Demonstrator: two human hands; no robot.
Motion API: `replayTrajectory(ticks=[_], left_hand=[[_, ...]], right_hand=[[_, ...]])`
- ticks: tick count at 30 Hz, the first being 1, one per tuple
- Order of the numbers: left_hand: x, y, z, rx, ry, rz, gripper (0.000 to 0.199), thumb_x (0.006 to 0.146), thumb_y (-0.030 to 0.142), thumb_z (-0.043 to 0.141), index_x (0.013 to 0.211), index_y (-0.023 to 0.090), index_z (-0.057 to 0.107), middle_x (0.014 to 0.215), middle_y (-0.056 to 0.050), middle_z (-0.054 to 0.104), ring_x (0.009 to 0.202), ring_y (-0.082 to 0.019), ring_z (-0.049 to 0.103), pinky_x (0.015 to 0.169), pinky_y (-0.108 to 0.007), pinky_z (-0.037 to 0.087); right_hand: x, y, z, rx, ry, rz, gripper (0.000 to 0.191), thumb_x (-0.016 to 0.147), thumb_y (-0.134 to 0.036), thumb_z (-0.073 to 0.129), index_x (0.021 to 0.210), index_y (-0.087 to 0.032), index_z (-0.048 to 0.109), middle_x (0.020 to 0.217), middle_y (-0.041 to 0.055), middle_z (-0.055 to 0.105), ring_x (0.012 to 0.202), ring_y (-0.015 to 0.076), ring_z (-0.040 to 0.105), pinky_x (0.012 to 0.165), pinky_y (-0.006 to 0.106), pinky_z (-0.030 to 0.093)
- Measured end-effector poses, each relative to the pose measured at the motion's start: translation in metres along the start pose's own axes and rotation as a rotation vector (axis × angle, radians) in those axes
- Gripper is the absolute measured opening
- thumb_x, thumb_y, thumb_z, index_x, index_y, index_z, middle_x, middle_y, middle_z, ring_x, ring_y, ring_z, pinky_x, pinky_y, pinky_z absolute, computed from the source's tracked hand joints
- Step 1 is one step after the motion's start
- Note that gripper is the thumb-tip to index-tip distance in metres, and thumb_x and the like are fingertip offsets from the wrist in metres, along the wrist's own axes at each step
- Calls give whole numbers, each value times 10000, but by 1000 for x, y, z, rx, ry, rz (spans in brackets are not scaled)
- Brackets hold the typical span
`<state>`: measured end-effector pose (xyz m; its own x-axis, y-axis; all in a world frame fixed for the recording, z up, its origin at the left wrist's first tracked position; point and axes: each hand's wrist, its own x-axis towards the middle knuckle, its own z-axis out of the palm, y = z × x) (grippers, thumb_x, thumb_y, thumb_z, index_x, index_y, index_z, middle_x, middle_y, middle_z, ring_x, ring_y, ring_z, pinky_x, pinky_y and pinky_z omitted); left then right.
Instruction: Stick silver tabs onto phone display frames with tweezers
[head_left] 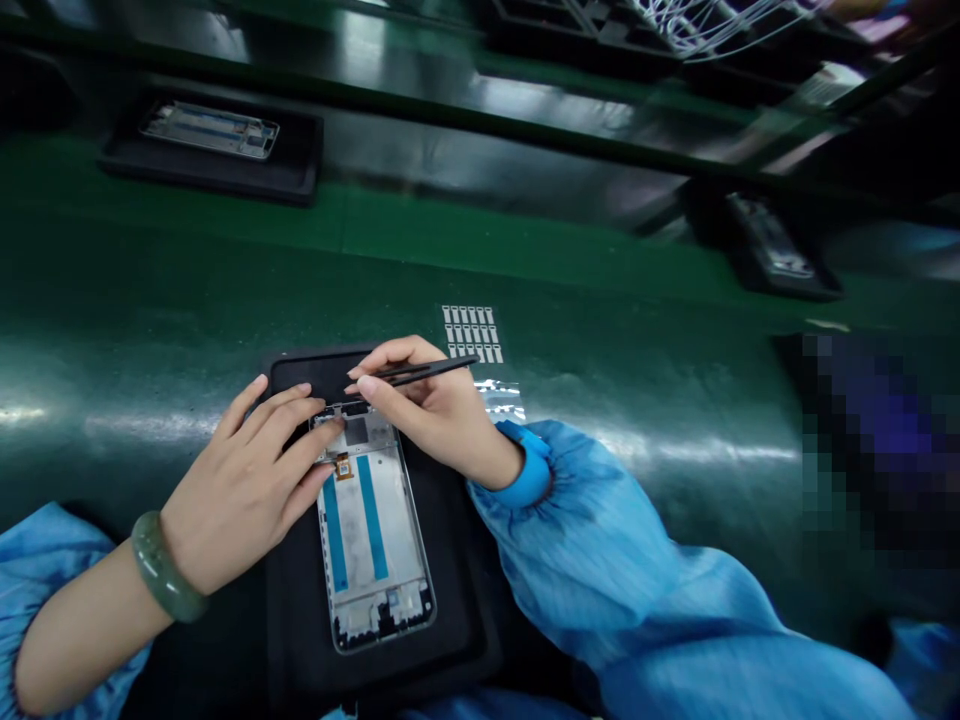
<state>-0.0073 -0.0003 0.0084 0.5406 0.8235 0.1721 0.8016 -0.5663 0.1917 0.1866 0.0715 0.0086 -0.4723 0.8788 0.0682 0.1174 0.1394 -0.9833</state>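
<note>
My feed loses the top of the phone frame (367,540) under the left hand (244,480), and the tweezers (431,370) lose their tips behind the right hand (427,420). A pixelated patch (874,450) masks whatever sits on the belt's (150,300) right side. The labels (471,333) are too small to read, and the wires (712,25) run off the top edge.

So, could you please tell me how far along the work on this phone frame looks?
Done: the phone frame sits on the black mat, its blue strips and small gold-marked flex part in place. In hand: the left hand steadies the frame's top end while the right hand holds tweezers. Left: the sheet of small silver tabs beside the mat shows full rows, so some fitting may remain.
</note>
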Motion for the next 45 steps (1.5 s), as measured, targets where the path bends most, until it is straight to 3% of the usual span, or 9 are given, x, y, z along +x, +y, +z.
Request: replayTrajectory(ticks=[7, 26, 45], left_hand=[[0, 2, -1, -10, -4, -12, 332, 879, 266, 461, 1183, 157, 532, 1168, -125, 557, 1194, -275, 464, 1070, -528, 270], [-1, 2, -1, -33, -9, -17, 344, 877, 251, 465, 1201, 150, 516, 1177, -127, 546, 1209, -273, 447, 1078, -527, 260], [3, 5, 2, -44, 0, -34, 310, 890, 254, 442, 1163, 143, 537, 1176, -122, 550, 1217, -263, 442, 1081, -517, 263]], right_hand=[[0, -3, -1, -186, -48, -121, 101, 833, -234, 568, 920, -183, 572, 850, 6, 611, 739, 105, 590, 663, 229, 485], [-3, -2, 2, -231, -33, -190, 94, 823, -205, 570, 914, -195, 589, 875, 20, 637, 790, 126, 613, 728, 257, 511], [-2, -7, 2, -478, -45, -414, 131, 832, -125, 498, 931, -178, 565, 856, 26, 635, 788, 123, 602, 719, 254, 508]])
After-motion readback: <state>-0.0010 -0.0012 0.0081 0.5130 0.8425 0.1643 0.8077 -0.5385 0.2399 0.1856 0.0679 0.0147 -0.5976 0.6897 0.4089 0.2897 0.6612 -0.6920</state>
